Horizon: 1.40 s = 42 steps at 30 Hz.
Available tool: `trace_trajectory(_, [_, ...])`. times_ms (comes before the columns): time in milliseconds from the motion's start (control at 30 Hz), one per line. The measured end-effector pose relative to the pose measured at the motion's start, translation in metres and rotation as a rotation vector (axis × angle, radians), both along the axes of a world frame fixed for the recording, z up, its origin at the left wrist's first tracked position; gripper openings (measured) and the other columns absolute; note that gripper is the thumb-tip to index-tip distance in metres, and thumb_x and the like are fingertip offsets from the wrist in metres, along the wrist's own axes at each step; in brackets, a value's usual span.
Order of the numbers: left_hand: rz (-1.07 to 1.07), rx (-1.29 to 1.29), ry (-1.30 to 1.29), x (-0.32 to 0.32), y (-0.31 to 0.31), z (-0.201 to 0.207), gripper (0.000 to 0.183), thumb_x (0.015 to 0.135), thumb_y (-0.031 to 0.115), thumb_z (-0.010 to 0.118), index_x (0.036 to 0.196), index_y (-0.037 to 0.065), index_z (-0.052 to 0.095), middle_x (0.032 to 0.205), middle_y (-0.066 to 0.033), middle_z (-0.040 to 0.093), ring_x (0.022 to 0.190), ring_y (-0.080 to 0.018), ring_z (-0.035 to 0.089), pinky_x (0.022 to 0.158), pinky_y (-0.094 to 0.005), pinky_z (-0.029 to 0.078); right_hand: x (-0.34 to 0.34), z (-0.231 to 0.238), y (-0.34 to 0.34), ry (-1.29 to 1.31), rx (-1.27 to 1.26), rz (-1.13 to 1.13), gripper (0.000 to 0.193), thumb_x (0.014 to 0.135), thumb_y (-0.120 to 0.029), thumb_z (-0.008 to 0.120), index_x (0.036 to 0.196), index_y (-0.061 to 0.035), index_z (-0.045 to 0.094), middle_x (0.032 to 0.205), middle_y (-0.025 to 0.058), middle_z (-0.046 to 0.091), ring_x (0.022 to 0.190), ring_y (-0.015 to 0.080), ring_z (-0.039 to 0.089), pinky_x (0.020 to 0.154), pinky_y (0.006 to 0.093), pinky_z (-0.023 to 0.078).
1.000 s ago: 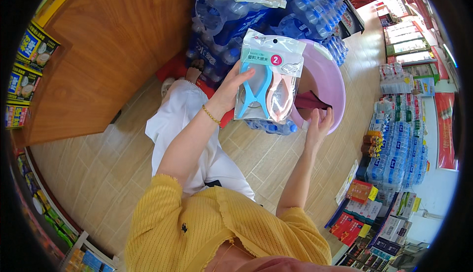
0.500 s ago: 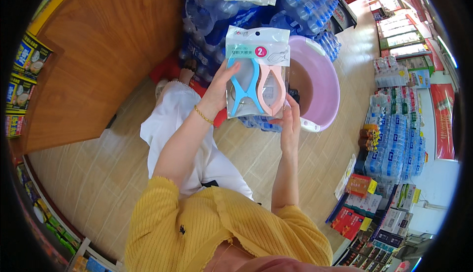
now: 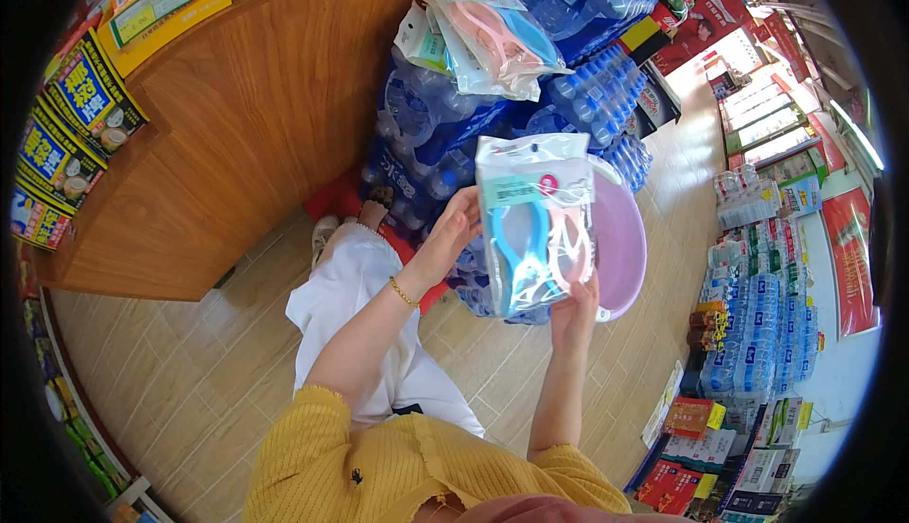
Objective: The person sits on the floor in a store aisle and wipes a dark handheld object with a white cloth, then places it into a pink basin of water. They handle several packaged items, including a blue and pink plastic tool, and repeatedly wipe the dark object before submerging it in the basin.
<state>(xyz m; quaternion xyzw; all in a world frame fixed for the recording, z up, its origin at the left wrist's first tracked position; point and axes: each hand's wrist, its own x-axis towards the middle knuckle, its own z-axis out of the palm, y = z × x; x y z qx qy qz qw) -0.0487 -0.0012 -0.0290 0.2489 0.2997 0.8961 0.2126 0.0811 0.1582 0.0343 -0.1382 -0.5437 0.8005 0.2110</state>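
Observation:
A clear plastic packet of large clothes pegs (image 3: 521, 239), one blue and one pink, is held up before me, with a white and mint header at its top. My right hand (image 3: 573, 317) grips its lower right corner, thumb in front. Beside the packet's left edge is my left hand (image 3: 453, 237), fingers stretched out and apart; whether a fingertip touches the plastic is hard to tell. More peg packets (image 3: 492, 35), pink and blue ones on top, lie in a pile on shrink-wrapped water bottles (image 3: 417, 111).
Behind the held packet stands a pink plastic tub (image 3: 625, 258) on the tiled floor (image 3: 454, 362). A curved wooden counter (image 3: 256, 97) rises on the left. Further bottle packs (image 3: 757, 324) and boxes (image 3: 677, 480) are stacked along the right.
The packet has come lower and a little right, tilting slightly. My left hand has let go of its left side; my right hand now holds the lower corner. My view has shifted, showing the pile more fully.

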Motion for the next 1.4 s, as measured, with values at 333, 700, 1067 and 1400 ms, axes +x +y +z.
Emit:
trace_trajectory(333, [0.030,-0.326,0.099,0.000,-0.001,0.005,0.034,0.092,0.027,0.045,0.120,0.008,0.045,0.114,-0.0088,0.054,0.109,-0.0177,0.049,0.094,-0.0333,0.037,0.011,0.016,0.024,0.234,0.084,-0.228,0.065,0.078,-0.013,0.054,0.135,-0.0055,0.024,0.132,0.0119,0.038,0.119,0.0253,0.043,0.094,0.0414,0.040])
trace_trajectory(700, [-0.082,-0.524,0.152,0.017,0.003,-0.022,0.025,0.085,0.009,0.059,0.109,0.002,0.053,0.101,-0.0055,0.058,0.096,-0.0125,0.054,0.084,-0.0266,0.043,0.013,0.008,0.010,0.211,0.094,-0.313,0.056,0.082,-0.014,0.053,0.131,-0.0056,0.027,0.130,0.0136,0.038,0.117,0.0262,0.044,0.096,0.0410,0.038])
trace_trajectory(1067, [-0.038,-0.113,0.036,0.058,-0.007,0.041,0.065,0.084,0.007,0.060,0.137,0.009,0.023,0.129,-0.0067,0.040,0.108,-0.0152,0.049,0.074,-0.0301,0.051,-0.007,0.030,-0.039,0.270,-0.069,-0.073,0.064,0.078,-0.018,0.055,0.134,-0.0041,0.027,0.135,0.0141,0.034,0.122,0.0276,0.039,0.096,0.0426,0.037])
trace_trajectory(1400, [0.550,-0.054,0.137,0.012,-0.185,0.209,0.030,0.090,0.013,0.047,0.118,0.004,0.043,0.100,-0.0131,0.060,0.081,-0.0240,0.062,0.066,-0.0380,0.054,-0.052,0.051,-0.104,0.160,-0.010,0.417,0.087,0.079,-0.049,0.059,0.141,-0.0097,0.013,0.122,0.0145,0.046,0.101,0.0251,0.052,0.086,0.0354,0.041])
